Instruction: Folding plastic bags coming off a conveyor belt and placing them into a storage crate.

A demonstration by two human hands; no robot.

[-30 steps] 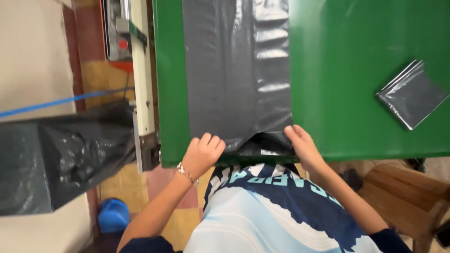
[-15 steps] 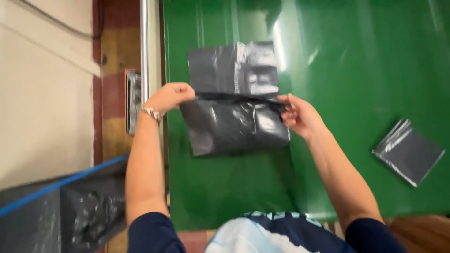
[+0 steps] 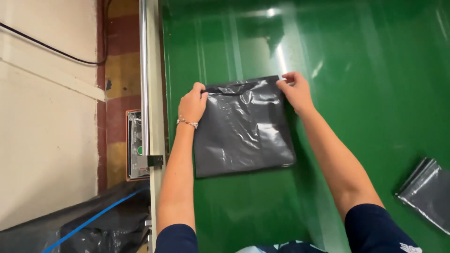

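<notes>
Grey-black plastic, glossy and creased, lies folded flat in front of me: a bin bag [image 3: 243,129] doubled into a rough square on the green worktop [image 3: 365,117]. It sits near the left edge of the worktop, its far edge slightly puckered and its near edge straight.

My left hand [image 3: 192,104] is at the bag's far left corner. The fingers [image 3: 199,89] are curled in and pinched on the plastic there, knuckles up. A thin bracelet [image 3: 187,122] sits at that wrist. My right hand [image 3: 295,91] is at the far right corner, fingers [image 3: 287,78] closed narrowly on the folded edge, thumb side toward the bag. Both forearms reach out from me over the worktop, one on each side of the bag, and dark blue sleeves [image 3: 375,227] show at the near edge of the view.

Well apart from the bag, at the near right of the worktop, lies a small stack of folded grey bags [image 3: 429,192], partly cut off by the edge of the view.

Left of the worktop runs a pale metal rail [image 3: 151,84] with a small control box [image 3: 136,145] fixed beside it. Below that, at the near left, is loose black plastic sheeting [image 3: 89,225] with a blue line [image 3: 101,216] crossing it. A cream wall [image 3: 47,117] with a black cable [image 3: 47,47] fills the far left.
</notes>
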